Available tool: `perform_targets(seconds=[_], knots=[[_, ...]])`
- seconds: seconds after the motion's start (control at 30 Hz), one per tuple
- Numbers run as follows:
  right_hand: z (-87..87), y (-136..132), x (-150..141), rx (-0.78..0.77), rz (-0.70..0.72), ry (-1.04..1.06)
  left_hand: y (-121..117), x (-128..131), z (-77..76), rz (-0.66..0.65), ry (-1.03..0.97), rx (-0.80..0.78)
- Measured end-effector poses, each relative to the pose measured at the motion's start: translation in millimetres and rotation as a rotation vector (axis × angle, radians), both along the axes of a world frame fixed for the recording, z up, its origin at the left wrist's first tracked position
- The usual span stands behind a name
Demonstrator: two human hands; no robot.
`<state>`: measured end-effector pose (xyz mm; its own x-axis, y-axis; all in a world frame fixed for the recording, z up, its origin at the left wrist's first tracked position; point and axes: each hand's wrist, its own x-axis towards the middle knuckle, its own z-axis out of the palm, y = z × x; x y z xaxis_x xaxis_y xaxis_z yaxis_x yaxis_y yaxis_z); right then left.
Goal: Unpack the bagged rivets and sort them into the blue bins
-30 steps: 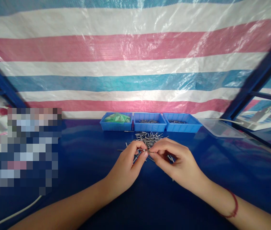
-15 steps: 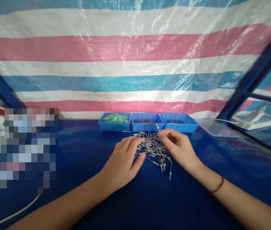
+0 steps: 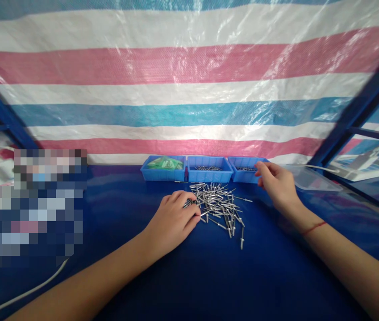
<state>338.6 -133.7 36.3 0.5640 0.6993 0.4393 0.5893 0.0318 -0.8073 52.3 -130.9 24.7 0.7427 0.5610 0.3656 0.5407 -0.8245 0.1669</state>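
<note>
A loose pile of silver blind rivets point(image 3: 214, 200) lies on the blue table in front of me. At its left edge my left hand point(image 3: 176, 216) has thumb and forefinger pinched together on the end of a rivet point(image 3: 204, 214), which points right into the pile. My right hand point(image 3: 276, 183) is at the front of the right blue bin point(image 3: 244, 176), partly covering it. Its fingers are bent and slightly apart, with no rivet visible in them. Rivets or similar thin metal pieces lie in this bin and in the middle blue bin point(image 3: 209, 177).
The left blue bin point(image 3: 163, 175) holds a green plastic bag point(image 3: 165, 163). A clear plastic lid point(image 3: 319, 179) lies right of the bins. A white device point(image 3: 365, 165) stands beyond the blue frame at right. A white cable point(image 3: 35, 290) runs along the left.
Both hands were together over the pile, then parted. My right hand carried a rivet up and right to the right bin; it no longer shows. My left hand's fingers closed at the pile.
</note>
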Motion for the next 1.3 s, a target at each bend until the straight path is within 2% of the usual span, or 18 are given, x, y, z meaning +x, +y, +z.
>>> perform_targets(seconds=[0.1, 0.27, 0.4, 0.47, 0.63, 0.8, 0.97, 1.3], knots=[[3.7, -8, -22, -0.021, 0.152, -0.042, 1, 1, -0.1, -0.015, -0.016, 0.013], [6.3, -30, -66, -0.119, 0.557, -0.157, -2, 4, 5.0, 0.000, -0.111, 0.066], [6.9, -45, -93, -0.286, 0.838, 0.037, -7, 6, 7.6, -0.009, -0.149, 0.089], [7.6, -50, -101, -0.329, 0.921, 0.187, -8, 7, 7.3, -0.028, -0.163, 0.069], [9.0, -55, -108, -0.366, 0.879, 0.485, -9, 8, 6.5, -0.041, -0.251, -0.018], [8.0, -55, -109, -0.305, 0.773, 0.661, -11, 11, 6.8, 0.049, -0.430, -0.171], [10.8, -56, -109, -0.290, 0.740, 0.629, -15, 14, 7.2, 0.036, -0.447, -0.289], [13.2, -58, -110, -0.239, 0.754, 0.571, -14, 15, 7.8, -0.040, -0.503, -0.345]])
